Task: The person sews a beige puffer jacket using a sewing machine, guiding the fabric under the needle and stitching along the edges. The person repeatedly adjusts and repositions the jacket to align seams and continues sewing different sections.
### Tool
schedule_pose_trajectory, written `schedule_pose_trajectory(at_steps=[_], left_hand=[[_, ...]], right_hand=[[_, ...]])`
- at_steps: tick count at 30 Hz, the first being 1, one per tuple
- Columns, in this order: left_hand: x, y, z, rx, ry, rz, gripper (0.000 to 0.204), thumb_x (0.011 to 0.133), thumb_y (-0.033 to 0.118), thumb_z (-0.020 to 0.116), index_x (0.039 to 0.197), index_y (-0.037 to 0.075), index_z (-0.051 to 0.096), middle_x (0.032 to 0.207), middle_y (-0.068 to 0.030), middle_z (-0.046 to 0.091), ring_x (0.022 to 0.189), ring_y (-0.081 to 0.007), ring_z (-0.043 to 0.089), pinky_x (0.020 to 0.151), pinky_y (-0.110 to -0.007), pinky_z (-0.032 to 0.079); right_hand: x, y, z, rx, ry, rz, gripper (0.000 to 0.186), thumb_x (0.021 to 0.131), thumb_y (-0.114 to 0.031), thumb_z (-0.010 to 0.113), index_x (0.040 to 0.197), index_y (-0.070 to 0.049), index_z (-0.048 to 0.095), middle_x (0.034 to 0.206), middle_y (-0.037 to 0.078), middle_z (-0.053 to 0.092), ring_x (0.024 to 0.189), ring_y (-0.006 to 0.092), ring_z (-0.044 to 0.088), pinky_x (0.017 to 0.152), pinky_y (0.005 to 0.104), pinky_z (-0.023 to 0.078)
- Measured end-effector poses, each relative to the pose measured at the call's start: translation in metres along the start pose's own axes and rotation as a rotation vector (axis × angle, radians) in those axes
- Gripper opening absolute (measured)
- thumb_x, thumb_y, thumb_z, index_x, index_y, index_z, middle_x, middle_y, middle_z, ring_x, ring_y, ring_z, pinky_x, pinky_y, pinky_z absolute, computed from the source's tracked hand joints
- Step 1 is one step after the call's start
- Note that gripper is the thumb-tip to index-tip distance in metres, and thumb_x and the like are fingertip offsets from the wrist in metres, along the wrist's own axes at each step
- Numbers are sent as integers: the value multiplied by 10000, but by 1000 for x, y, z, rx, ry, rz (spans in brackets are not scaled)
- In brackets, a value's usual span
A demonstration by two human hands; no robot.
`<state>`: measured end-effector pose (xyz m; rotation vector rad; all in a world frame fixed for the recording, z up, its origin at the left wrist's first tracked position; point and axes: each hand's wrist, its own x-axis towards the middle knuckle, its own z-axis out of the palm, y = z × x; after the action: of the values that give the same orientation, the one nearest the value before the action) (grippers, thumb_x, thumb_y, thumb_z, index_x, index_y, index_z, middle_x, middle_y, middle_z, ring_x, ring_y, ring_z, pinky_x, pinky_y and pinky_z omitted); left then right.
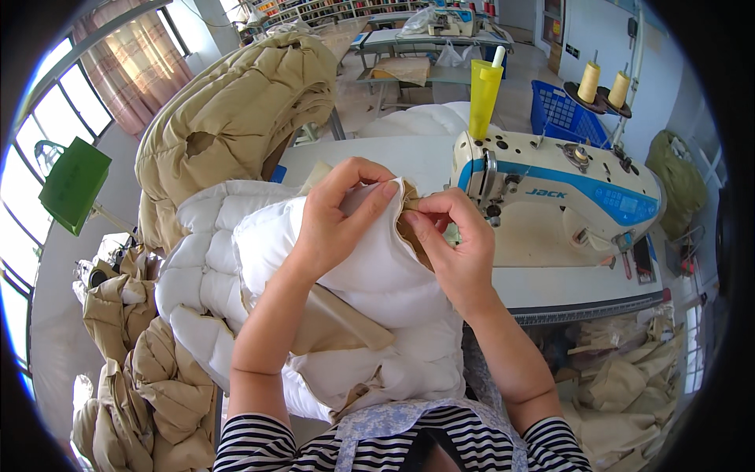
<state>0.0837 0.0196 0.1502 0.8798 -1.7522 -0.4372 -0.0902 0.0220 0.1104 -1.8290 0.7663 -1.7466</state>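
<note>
A puffy white quilted garment piece [271,236] with tan fabric showing at its edges lies over the sewing table and toward my lap. My left hand [338,212] pinches the white fabric near its upper edge, thumb against the fingers. Close beside it, my right hand [456,244] pinches the tan edge [414,228] of the same piece between thumb and fingers. A tan fabric flap [338,318] hangs out below my wrists. Just right of my hands stands a white and blue sewing machine [562,185]; the cloth is in front of its needle end, apart from it.
A thick pile of tan quilted pieces [228,110] rises at the back left. More tan garments [161,377] heap at the lower left, and tan cloth [621,377] lies below the table at right. Thread cones [590,82], a yellow holder [485,98] and a blue crate [562,110] stand behind.
</note>
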Motion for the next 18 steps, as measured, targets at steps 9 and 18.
schedule_pose_trajectory(at_steps=[9, 18], left_hand=[[-1, 0, 2, 26, 10, 47, 101, 915, 64, 703, 981, 20, 640, 903, -61, 665, 822, -162, 612, 765, -287, 489], [-3, 5, 6, 101, 14, 115, 107, 888, 50, 719, 958, 30, 641, 890, -75, 659, 803, -217, 617, 737, -309, 489]], right_hand=[[-2, -1, 0, 37, 35, 19, 472, 867, 3, 743, 1291, -45, 544, 876, 46, 683, 738, 108, 612, 685, 260, 489], [2, 1, -4, 27, 38, 15, 245, 872, 11, 734, 1099, -27, 652, 873, 65, 676, 743, 131, 630, 670, 260, 505]])
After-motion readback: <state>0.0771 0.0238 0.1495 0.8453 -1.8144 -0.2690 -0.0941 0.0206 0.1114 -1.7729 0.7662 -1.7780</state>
